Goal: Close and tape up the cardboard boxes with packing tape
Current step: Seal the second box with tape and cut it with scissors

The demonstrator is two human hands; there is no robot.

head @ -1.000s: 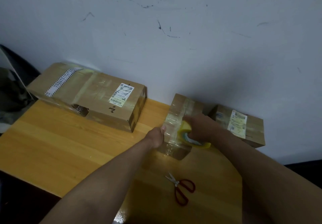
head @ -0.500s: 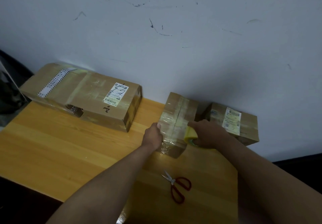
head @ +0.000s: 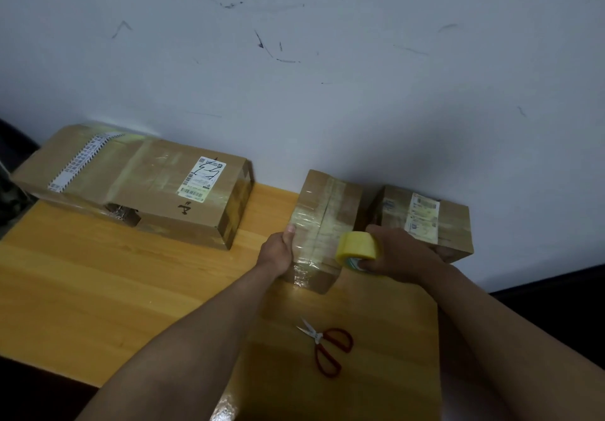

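Observation:
A small cardboard box stands in the middle of the wooden table, wrapped in glossy clear tape. My left hand grips its near left edge, thumb on top. My right hand holds a yellowish roll of packing tape at the box's near right corner, fingers through the core. A strip of tape runs from the roll across the box top. A large taped box with a white label lies at the left. Another small labelled box sits at the right against the wall.
Red-handled scissors lie on the table in front of the middle box, between my forearms. The white wall stands right behind the boxes. The table's right edge runs just past the right box; dark floor lies beyond.
My right hand has drawn the tape roll outward to the box's right side, so more of the roll shows. My left hand keeps its hold on the box's left edge.

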